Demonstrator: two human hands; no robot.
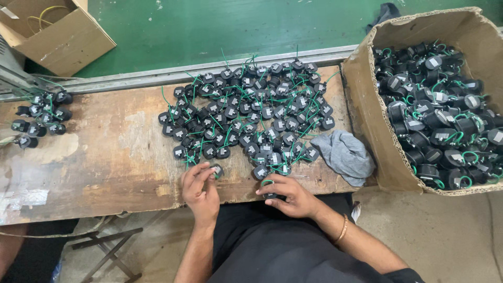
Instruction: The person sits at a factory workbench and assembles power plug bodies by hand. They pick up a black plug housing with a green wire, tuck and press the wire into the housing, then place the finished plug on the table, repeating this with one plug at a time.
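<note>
Left hand (199, 189) at the desk's (105, 157) near edge, fingers pinched on one small black coil part (217, 170) with green wire. Right hand (289, 195) just beside it, curled over another black part (269, 195), green loop poking out. Past the hands, big pile of same parts (246, 110) mid-desk. Grey rag (346, 155) right of pile. Cardboard box (367, 105) full of parts at right. Small cluster (41, 118) far left. Empty-looking carton (63, 36) on the green floor (209, 26) beyond.

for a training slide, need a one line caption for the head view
Seated person's left hand and right hand each pinch a small black part with green wire from the pile on a worn wooden bench.
</note>
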